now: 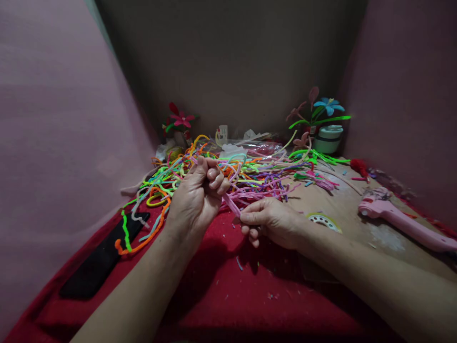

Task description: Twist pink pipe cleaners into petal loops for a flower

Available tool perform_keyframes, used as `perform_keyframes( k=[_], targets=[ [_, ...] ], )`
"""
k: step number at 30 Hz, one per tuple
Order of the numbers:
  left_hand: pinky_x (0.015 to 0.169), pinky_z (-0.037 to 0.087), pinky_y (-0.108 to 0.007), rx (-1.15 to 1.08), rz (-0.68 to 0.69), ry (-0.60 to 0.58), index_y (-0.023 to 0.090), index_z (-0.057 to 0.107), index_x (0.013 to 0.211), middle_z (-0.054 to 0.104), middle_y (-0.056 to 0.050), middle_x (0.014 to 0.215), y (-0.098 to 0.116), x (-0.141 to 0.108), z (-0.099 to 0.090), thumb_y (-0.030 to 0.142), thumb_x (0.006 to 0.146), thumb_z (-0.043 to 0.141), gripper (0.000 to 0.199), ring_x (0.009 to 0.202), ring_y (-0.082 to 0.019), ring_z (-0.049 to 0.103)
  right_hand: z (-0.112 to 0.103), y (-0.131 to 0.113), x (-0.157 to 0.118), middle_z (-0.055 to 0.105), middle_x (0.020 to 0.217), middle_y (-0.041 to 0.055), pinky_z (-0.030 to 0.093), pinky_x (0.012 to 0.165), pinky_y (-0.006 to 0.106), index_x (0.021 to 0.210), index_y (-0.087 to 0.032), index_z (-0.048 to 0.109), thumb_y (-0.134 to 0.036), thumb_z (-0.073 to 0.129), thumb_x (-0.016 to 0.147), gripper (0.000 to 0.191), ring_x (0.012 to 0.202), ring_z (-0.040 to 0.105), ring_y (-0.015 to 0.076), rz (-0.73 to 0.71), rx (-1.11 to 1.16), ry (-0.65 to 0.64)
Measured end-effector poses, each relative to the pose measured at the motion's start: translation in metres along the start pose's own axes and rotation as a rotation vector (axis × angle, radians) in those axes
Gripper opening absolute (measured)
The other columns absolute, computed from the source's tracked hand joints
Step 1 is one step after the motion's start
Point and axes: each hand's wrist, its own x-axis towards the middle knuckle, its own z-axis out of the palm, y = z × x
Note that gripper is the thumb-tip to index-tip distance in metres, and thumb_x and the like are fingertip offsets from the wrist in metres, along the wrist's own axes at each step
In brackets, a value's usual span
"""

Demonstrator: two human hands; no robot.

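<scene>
The bench [221, 305], draped in red, runs from the near edge to the back wall. A brown sheet [385, 243] covers its right side. A tangled heap of fuzzy stems [178, 174] in many colours spreads across the back half. Near the right edge lies a pink tool [403, 219]; near the left edge, a black phone [96, 267]. The left hand [200, 190] is curled closed and the right hand [273, 219] pinches with thumb and forefinger, both gripping pink strands [233, 206] stretched between them above the middle of the bench, just in front of the heap. Blue and pink flowers [328, 105] and a pale green jar [328, 139] stand at the back right corner, a red flower [183, 119] at the back left. A white reel [323, 220] sits partly behind the right forearm. Tiny scraps [239, 263] dot the red cloth toward the near edge.
</scene>
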Motion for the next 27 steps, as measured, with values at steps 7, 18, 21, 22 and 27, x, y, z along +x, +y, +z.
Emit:
perform_keyframes(
  k=[7, 18, 21, 22, 27],
  targets=[
    [0.048, 0.041, -0.018, 0.089, 0.099, -0.009, 0.013, 0.062, 0.068, 0.051, 0.001, 0.057, 0.002, 0.001, -0.001, 0.023, 0.083, 0.055, 0.020, 0.048, -0.006, 0.047, 0.008, -0.002, -0.005, 0.059, 0.049, -0.0008, 0.034, 0.032, 0.017, 0.059, -0.012, 0.059, -0.026, 0.068, 0.069, 0.019, 0.032, 0.042, 0.0039, -0.126, -0.188, 0.169],
    [0.060, 0.044, -0.023, 0.877, -0.186, -0.190, 0.014, 0.070, 0.069, 0.066, -0.003, 0.066, -0.020, -0.010, -0.012, 0.021, 0.069, 0.067, 0.008, 0.061, -0.013, 0.058, 0.004, -0.007, -0.007, 0.056, 0.050, -0.0006, 0.032, 0.034, 0.018, 0.059, -0.014, 0.057, -0.033, 0.057, 0.077, 0.027, 0.034, 0.043, 0.0050, -0.332, -0.385, 0.361],
    [0.056, 0.042, -0.021, 0.888, -0.109, -0.174, 0.013, 0.070, 0.068, 0.063, -0.002, 0.062, -0.022, -0.010, -0.012, 0.020, 0.070, 0.066, 0.008, 0.057, -0.011, 0.053, 0.003, -0.007, -0.006, 0.055, 0.047, -0.0021, 0.029, 0.032, 0.017, 0.059, -0.014, 0.055, -0.032, 0.057, 0.076, 0.025, 0.032, 0.040, 0.0044, -0.312, -0.326, 0.333],
    [0.056, 0.041, -0.021, 0.884, -0.086, -0.175, 0.013, 0.070, 0.067, 0.063, -0.001, 0.061, -0.022, -0.010, -0.012, 0.020, 0.069, 0.067, 0.008, 0.057, -0.010, 0.053, 0.002, -0.008, -0.006, 0.054, 0.046, -0.0028, 0.028, 0.031, 0.017, 0.060, -0.014, 0.055, -0.031, 0.057, 0.076, 0.023, 0.031, 0.039, 0.0044, -0.283, -0.269, 0.306],
    [0.058, 0.042, -0.021, 0.847, -0.089, -0.233, 0.013, 0.070, 0.068, 0.064, 0.000, 0.062, -0.018, -0.008, -0.014, 0.022, 0.066, 0.071, 0.009, 0.058, -0.010, 0.054, -0.009, -0.010, -0.004, 0.052, 0.044, -0.0033, 0.029, 0.031, 0.017, 0.068, -0.012, 0.059, -0.024, 0.064, 0.070, 0.013, 0.032, 0.039, 0.0048, -0.023, 0.103, 0.012]
  ],
)
